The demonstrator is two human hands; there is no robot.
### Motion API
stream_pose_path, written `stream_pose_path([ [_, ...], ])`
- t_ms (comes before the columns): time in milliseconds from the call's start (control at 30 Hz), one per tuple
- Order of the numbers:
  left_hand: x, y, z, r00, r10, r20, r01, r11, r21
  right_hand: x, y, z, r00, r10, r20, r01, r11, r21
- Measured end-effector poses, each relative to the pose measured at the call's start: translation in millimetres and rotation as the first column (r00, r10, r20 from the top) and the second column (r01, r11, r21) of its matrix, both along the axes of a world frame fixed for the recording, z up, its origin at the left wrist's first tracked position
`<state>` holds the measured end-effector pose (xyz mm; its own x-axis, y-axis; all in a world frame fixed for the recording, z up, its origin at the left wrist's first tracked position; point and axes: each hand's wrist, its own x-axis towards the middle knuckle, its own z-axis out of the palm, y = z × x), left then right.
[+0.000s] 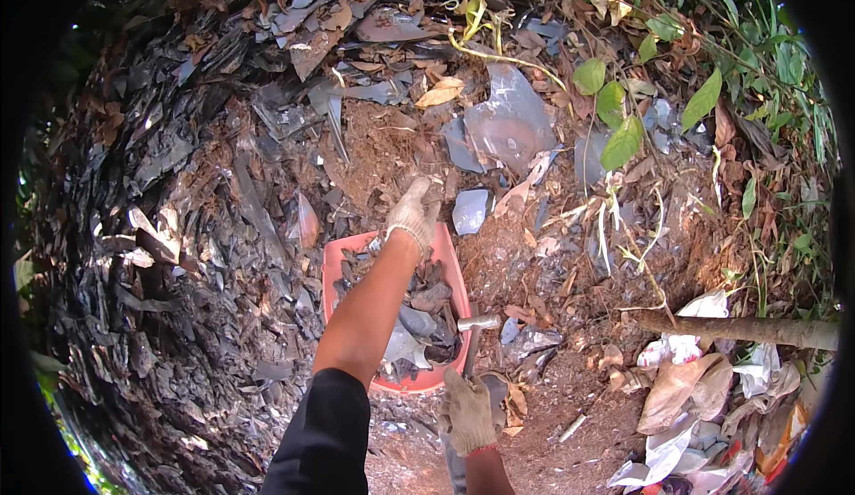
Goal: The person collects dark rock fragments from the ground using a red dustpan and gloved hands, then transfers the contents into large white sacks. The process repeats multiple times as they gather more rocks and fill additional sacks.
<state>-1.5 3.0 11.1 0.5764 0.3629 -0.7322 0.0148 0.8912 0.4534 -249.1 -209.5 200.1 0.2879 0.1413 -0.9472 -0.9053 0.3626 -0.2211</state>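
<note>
My gloved left hand (413,205) reaches over the far rim of a pink plastic tub (457,272) to the brown soil (370,156), its fingers bent together; what they hold, if anything, is unclear. The tub holds dark, broken slate-like shards (417,321). My gloved right hand (468,406) grips the handle of a metal-headed hammer (478,321) beside the tub's lower right side. A loose pale grey shard (470,212) lies just right of my left hand.
Broken dark shards (160,254) are heaped on the left. Larger grey pieces (508,116) lie beyond the tub among dry leaves. Green plants (623,121) grow at upper right. A branch (766,333) juts in from the right above crumpled litter (677,397).
</note>
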Motion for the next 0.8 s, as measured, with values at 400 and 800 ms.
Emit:
stream_pose_path([
  [400,-129,99,52,0.946,-0.315,-0.077,0.324,0.917,0.232,-49,13,-4,0.999,-0.032,-0.009,0.031,0.994,-0.108],
  [800,-371,61,63,0.953,-0.224,-0.206,0.253,0.959,0.126,-126,40,-78,0.873,0.402,0.275,-0.164,0.775,-0.611],
])
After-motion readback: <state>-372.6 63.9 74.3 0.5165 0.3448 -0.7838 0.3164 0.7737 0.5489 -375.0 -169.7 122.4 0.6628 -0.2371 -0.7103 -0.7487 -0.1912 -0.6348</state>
